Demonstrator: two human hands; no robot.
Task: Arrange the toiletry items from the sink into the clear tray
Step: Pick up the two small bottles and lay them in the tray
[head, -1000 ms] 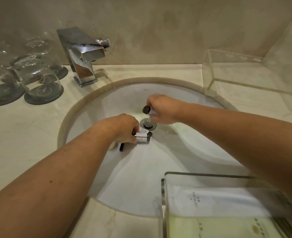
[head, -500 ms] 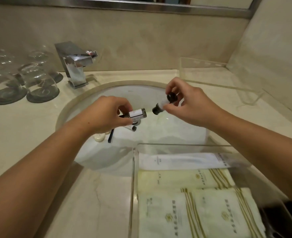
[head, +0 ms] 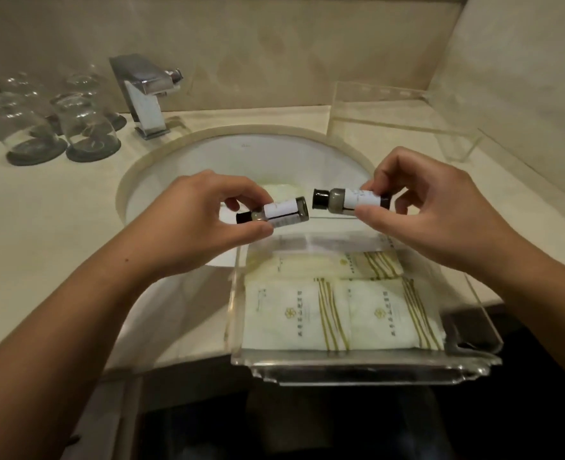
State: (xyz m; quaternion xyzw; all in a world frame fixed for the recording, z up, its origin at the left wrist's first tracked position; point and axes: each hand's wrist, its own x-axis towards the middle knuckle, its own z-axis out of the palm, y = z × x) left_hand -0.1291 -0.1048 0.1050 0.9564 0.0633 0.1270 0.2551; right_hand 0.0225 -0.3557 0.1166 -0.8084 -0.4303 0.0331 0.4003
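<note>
Clear acrylic is the nearest thing to you: the clear tray sits at the front edge of the counter, partly over the sink's rim, and it already holds several flat white sachets with gold stripes, lying side by side on its floor. So one part of the work looks done, and no bottle is inside yet. Above the far wall of the tray you hold two small bottles, both lying sideways and close to each other but not touching. Your left hand pinches the left bottle between thumb and fingers, with its black cap toward the palm. Your right hand grips the right bottle in the same way, with its black cap pointing at the other bottle. I judge you are in the middle of carrying them, and the next step is to lower them into the free space of the tray. Behind your hands is the sink; your hands cover most of the basin, so I cannot tell if more items remain there. Farther away stand the faucet, some upturned glasses at the left, and a second clear tray at the right, which looks empty.
</note>
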